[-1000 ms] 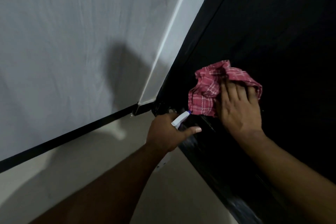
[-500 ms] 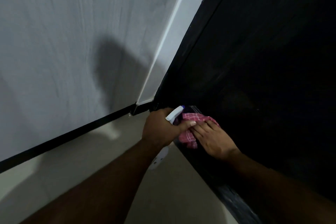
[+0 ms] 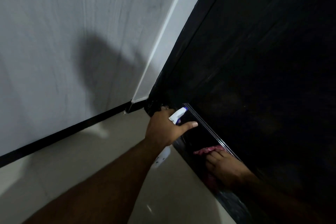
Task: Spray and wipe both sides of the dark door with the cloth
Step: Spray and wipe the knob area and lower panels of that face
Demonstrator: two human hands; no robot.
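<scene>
The dark door (image 3: 254, 60) fills the right side of your view, running from the top edge down to the floor. A glossy band along its bottom catches a little light. To the left stands a pale grey wall (image 3: 54, 42) with a faint wood-grain pattern, and a soft shadow (image 3: 101, 63) falls across it. A white trim strip (image 3: 163, 42) runs between the wall and the door's edge. A black skirting (image 3: 63, 132) lines the foot of the wall where it meets the light, shiny floor (image 3: 91, 160).

Your left forearm reaches in from the lower left. Your left hand (image 3: 163, 129) sits near the bottom corner of the door. Its fingers are curled round the neck of the spray bottle (image 3: 177, 115) and the thumb is stretched out towards the door. The bottle's white nozzle with a blue tip points up and right at the door, and its pale body hangs below your wrist.

Your right hand (image 3: 223, 167) is low on the door's glossy bottom band, well below and to the right of the left hand. It is dim and somewhat blurred, but its fingers look fairly straight, laid on the cloth (image 3: 209, 151) and pressing it to the door. The cloth is red-pink. Only a small edge of it shows past your fingertips, with another reddish patch under the hand.
</scene>
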